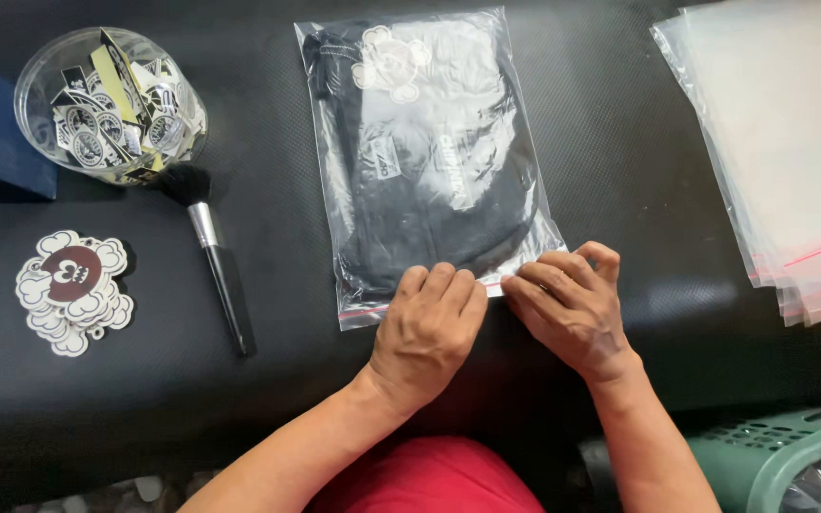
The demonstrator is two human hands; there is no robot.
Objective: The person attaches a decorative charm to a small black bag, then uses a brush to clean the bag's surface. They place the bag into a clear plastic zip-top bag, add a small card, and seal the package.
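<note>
Both hands press the zip edge of the bag [427,161], which lies flat mid-worktop [268,190] with a dark garment [429,190] inside. Left hand [427,332] and right hand [567,306] have fingers curled, pinching the seal strip. Sealing seems underway; finishing calls for pressing along the strip.

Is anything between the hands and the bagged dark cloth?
Nothing visible. The left hand and right hand both rest directly on the near, zip edge of the clear bag; brush lies off to the left.
</note>
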